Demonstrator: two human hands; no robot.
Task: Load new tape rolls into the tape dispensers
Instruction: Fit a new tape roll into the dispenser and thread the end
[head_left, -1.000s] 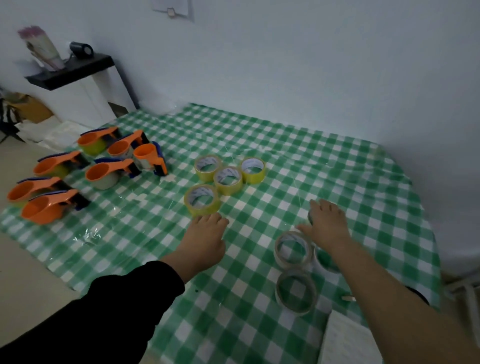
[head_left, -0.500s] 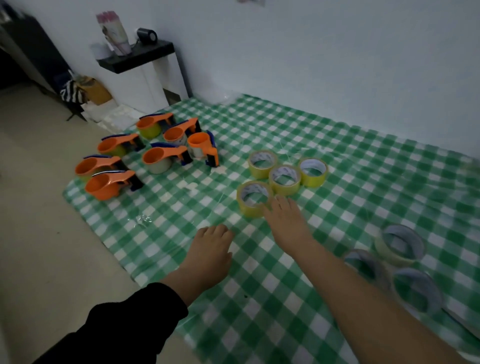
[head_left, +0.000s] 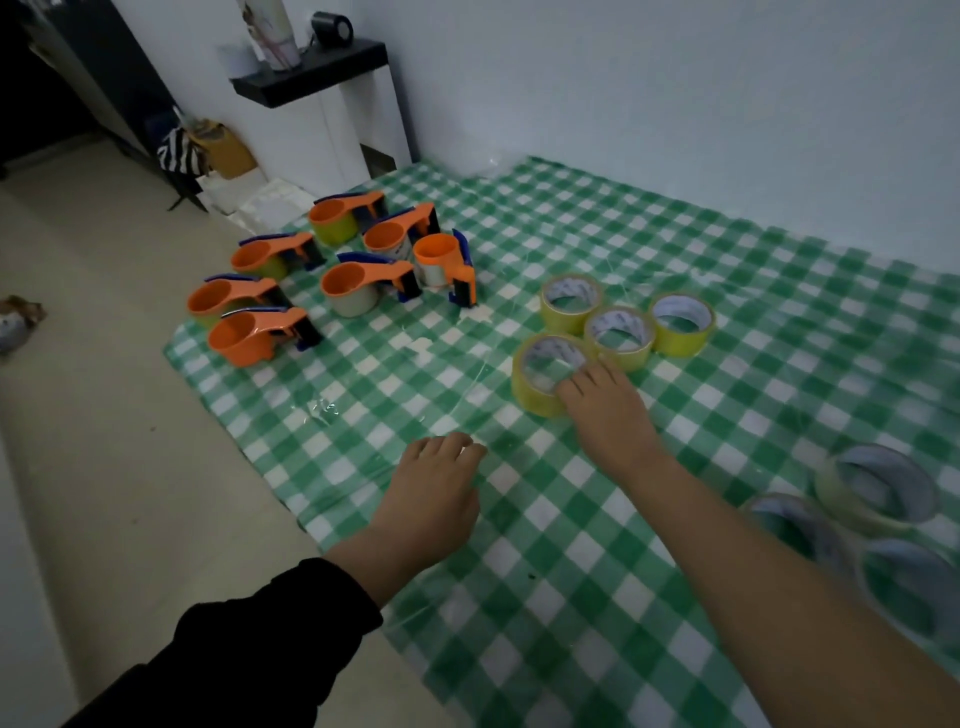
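Touching yellow tape roll (head_left: 525, 385): right hand (head_left: 608, 418) fingers straight | roll flat, core upward | left hand (head_left: 431, 499) relaxed

Seven orange tape dispensers (head_left: 358, 283) with blue blade ends stand clustered at ten o'clock on the checked cloth (head_left: 571, 571), several holding a roll. Four yellow tape rolls (head_left: 681, 347) lie flat and touching at twelve o'clock; the right hand (head_left: 608, 415) rests its fingertips on the nearest yellow roll (head_left: 530, 391). Three pale rolls (head_left: 831, 486) lie flat at four o'clock, blurred.
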